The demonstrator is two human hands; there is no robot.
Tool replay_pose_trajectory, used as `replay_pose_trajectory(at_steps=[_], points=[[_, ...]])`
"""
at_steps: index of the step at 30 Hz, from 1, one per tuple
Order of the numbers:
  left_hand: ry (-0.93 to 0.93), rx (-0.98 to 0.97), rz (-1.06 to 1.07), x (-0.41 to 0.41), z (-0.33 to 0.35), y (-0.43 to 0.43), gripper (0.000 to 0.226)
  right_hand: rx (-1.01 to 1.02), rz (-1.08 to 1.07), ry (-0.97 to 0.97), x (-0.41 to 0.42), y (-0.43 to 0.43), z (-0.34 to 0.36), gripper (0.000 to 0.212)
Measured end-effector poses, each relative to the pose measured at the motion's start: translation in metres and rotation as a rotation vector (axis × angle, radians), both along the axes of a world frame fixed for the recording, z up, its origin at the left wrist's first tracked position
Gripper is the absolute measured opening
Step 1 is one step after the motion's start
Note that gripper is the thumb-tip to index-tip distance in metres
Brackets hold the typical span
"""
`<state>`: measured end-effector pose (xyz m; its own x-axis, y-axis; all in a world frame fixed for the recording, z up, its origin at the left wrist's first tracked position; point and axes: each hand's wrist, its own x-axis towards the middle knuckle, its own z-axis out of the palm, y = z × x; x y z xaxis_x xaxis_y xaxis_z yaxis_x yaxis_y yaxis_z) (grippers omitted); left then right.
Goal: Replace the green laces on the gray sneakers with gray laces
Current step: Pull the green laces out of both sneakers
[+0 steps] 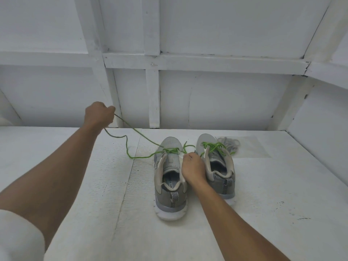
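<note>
Left hand [99,114] raised at 10 o'clock from left sneaker [169,187], pinching its loose green lace [146,137], right hand [192,167] clamped on that sneaker's collar, insole print "ORY FO", right sneaker [218,166] laced green, gray laces [228,143] bundled at its 1 o'clock on white counter [282,194].

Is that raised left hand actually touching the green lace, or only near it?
Touching. The head view shows the green lace running straight from the left sneaker into the curled fingers of the left hand, which pinches it.
</note>
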<state>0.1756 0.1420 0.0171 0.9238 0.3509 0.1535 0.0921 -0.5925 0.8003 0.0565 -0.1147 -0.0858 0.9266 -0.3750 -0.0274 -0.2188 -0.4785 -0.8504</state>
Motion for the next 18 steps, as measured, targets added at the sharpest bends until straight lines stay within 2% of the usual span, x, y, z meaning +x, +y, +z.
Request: replay_pose_trajectory(at_steps=[4,11,15,18], points=[[0.021,0.072,-0.111,-0.012,-0.009,-0.007,0.025,-0.002,-0.007,0.007,0.001,0.0,-0.001,0.027],[0.135,0.373,-0.384,-0.047,-0.041,-0.05,0.023,-0.006,0.009,0.02,0.0,0.0,0.003,0.026],[0.312,0.554,-0.6,-0.064,-0.062,-0.069,0.022,-0.055,0.063,0.053,0.001,-0.001,0.009,0.028],[0.436,0.666,-0.661,-0.068,-0.068,-0.074,0.02,-0.18,0.131,0.109,0.005,-0.002,0.017,0.031]])
